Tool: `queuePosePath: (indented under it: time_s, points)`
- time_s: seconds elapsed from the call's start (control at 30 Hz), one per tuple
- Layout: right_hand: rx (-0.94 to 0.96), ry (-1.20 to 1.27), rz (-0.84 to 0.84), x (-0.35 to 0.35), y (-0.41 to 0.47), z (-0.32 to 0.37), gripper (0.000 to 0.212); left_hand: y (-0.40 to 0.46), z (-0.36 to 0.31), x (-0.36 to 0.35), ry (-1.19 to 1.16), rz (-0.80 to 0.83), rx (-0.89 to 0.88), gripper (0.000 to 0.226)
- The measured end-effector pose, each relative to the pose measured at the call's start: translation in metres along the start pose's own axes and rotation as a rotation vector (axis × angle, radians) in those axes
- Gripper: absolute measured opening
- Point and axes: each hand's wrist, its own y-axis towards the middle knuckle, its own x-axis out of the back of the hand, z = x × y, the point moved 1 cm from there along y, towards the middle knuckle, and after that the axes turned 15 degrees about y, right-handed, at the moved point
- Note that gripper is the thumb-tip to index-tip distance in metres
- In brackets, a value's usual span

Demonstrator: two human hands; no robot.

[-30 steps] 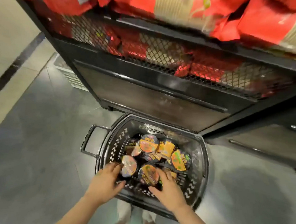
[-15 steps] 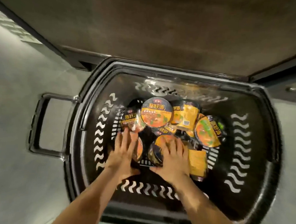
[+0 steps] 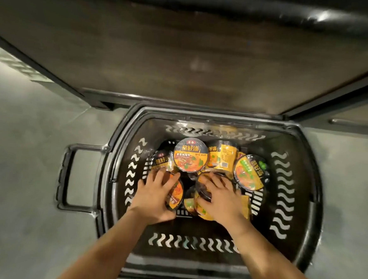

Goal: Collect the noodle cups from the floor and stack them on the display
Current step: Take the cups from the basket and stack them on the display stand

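Grey floor (image 3: 27, 151) is occupied by a black basket (image 3: 293, 210) holding orange-lidded noodle cups (image 3: 190, 154); since earlier, left hand (image 3: 153, 198) and right hand (image 3: 222, 200) have curled around one cup each

Noodle cups counted in view: six at least. Two under the fingers (image 3: 158, 176), one per hand; four beyond the fingertips: lid-up cup (image 3: 190, 156), dark cup (image 3: 161, 160) left of it, side-lying cup (image 3: 222, 155), tilted cup (image 3: 249, 172). More possibly hidden beneath. Baskets (image 3: 290, 210): one. Hands: two.
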Motion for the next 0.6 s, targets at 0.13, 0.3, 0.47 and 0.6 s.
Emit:
queuePosePath:
  time_s: [0.13,0.3,0.47,0.6]
  points:
    - [0.018,0.060,-0.041,0.078,-0.059,0.025,0.067,-0.051,0.002,0.082,-0.061,-0.057,-0.001,0.105]
    - [0.009,0.189,-0.193,0.178,-0.157,0.048,0.067,-0.125,-0.013,0.190,-0.090,-0.155,-0.029,0.107]
    - [-0.002,0.325,-0.399,0.234,-0.245,0.052,0.074,-0.176,-0.045,0.271,-0.051,-0.193,-0.093,0.110]
    - [-0.013,0.451,-0.572,0.265,-0.301,0.032,0.074,-0.196,-0.090,0.317,0.027,-0.231,-0.187,0.108]
